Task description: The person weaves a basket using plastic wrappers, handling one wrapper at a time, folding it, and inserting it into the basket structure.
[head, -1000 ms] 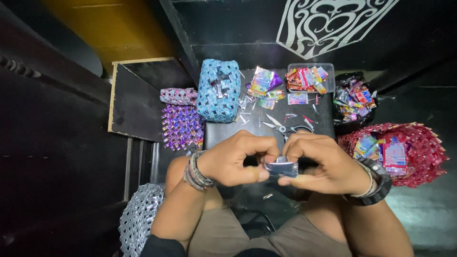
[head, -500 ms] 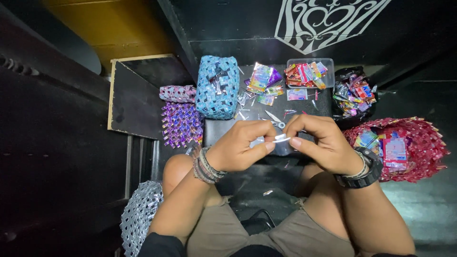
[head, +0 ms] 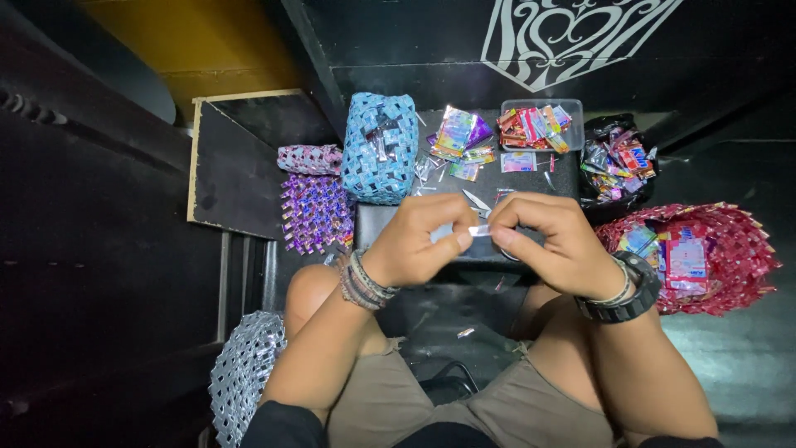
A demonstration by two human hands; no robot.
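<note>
Above the lap, both hands' fingers pinch a foil strip.

The room is dark, with black walls, a white swirl sign up top, a yellow wall, and a black board with wood edges.

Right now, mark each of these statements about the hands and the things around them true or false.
1. Both hands pinch one small folded strip between them. True.
2. The woven blue pouch lies to the right of the red basket. False: it lies to the left of the red woven basket.
3. Scissors lie on the dark surface just beyond the fingers. True.
4. The left hand wears a dark watch. False: the left wrist bears bracelets; the watch is on the right hand.
5. The clear tray holds colourful wrappers. True.
</note>
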